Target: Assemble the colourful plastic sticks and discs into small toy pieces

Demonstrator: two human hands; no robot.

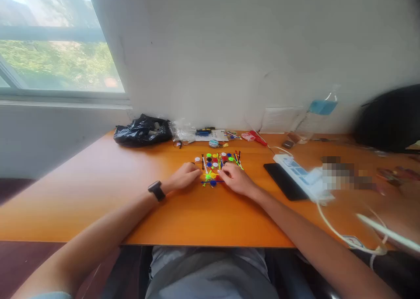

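Note:
A small cluster of plastic building pieces (210,176), yellow, green, red and blue, lies on the table between my hands. My left hand (185,176), with a black watch (156,190) at its wrist, is closed at the cluster's left side, thumb towards it. At the right side my right hand (234,178) is closed too, thumb and forefinger together. What either hand pinches is too small to make out. A blue rod (206,182) crosses the near side of the cluster. Just beyond stand rows of coloured round pieces (215,157) and thin rods (236,159).
Against the wall are a black plastic bag (142,130), clear wrapping (183,130), a small round tin (213,144) and a red packet (258,137). To the right lie a black phone-like slab (284,183), a white power strip (297,172) and its cable (337,235).

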